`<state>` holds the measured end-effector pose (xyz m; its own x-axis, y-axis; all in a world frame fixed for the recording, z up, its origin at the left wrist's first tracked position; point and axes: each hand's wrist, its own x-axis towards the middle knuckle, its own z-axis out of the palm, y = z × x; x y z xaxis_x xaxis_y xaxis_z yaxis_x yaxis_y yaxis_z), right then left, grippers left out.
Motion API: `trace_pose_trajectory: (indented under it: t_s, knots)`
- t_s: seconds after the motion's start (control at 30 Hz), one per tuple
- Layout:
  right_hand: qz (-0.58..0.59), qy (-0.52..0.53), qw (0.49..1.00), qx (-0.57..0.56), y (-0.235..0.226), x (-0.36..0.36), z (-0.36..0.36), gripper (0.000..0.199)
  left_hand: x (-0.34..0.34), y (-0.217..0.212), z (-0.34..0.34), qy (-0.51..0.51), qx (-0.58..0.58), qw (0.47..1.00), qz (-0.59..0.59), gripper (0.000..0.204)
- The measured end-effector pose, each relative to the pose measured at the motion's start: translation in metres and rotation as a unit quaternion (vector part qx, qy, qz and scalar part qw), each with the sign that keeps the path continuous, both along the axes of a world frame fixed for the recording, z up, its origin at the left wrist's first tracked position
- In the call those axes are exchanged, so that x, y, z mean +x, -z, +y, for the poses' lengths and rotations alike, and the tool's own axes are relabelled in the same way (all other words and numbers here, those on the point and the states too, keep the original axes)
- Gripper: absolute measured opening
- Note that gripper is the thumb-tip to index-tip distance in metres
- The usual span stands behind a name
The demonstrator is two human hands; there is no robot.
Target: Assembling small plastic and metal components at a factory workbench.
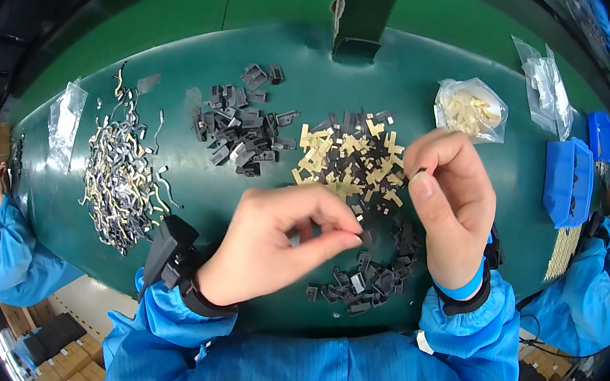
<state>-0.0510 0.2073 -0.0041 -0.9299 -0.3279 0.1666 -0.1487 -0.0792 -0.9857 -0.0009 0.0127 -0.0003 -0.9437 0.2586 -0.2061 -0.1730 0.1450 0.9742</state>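
Note:
My left hand (pixel 277 236) is over the middle of the bench, thumb and forefinger pressed together in a pinch. Whatever is between those fingertips, if anything, is too small to make out. To its right, my right hand (pixel 454 200) is raised with thumb and forefinger pinched on a small dark piece (pixel 421 171), mostly hidden by the fingers. Beyond the hands lies a heap of flat cream-yellow and black small parts (pixel 354 155). Below and between the hands is a pile of black plastic housings (pixel 366 284), close to the bench's near edge.
More black plastic housings (pixel 245 123) lie at the centre left. Farther left spreads a pile of short curved metal strips (pixel 121 185). A clear bag of cream parts (pixel 472 108), plastic bags (pixel 546 86) and a blue bin (pixel 569 183) are at right. Co-workers' blue sleeves (pixel 579 297) flank the bench.

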Motion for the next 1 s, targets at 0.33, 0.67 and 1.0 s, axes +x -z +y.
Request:
trace_pose_trajectory:
  t_s: [0.33, 0.67, 1.0]
  knots:
    - [-0.232, -0.164, 0.952, -0.118, -0.008, 0.012, -0.005, 0.004, -0.007, 0.004, -0.011, -0.067, 0.261, 0.952, -0.145, 0.011]
    - [-0.249, -0.164, 0.948, -0.116, -0.007, 0.014, -0.007, 0.004, -0.010, 0.000, -0.014, -0.045, 0.295, 0.931, -0.211, 0.013]
    - [-0.254, -0.148, 0.947, -0.130, -0.007, 0.014, -0.007, 0.005, -0.005, 0.001, -0.015, -0.055, 0.324, 0.923, -0.199, 0.022]
